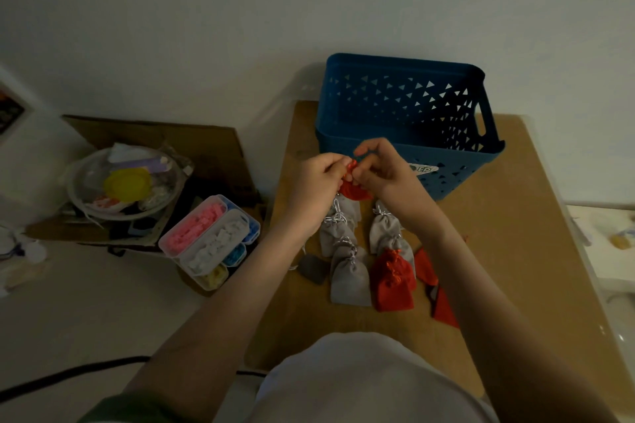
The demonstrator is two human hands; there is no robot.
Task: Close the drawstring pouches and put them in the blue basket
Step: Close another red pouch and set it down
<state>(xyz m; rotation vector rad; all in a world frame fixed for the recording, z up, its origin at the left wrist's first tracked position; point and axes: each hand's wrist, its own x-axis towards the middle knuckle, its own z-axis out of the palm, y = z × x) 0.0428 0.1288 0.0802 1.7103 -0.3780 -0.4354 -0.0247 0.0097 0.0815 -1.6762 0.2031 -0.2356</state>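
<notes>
Your shirt (360, 371) fills the near edge, and both forearms run up from it to meet over the table (515, 233). Left hand (318, 178) and right hand (381, 172) are knuckle to knuckle, fingers curled and pinching the neck of a red pouch (354, 192). Its body hangs just below them, lifted clear, I'd say, so the mouth can gather freely. Your fingers hide the cord, so I can't tell whether it's drawn tight.

Basket (464, 161) stands at 12 o'clock, just beyond your hands, open top up, which makes for a short drop once this one is shut. At 6 o'clock of your hands, grey pouches (348, 280) lie in rows with red pouches (393, 285) at their 3 o'clock, necks pointing away, seemingly lined up to be taken in turn. Off at 9 o'clock, a plastic box (209, 240) sits beside the table, out of play.
</notes>
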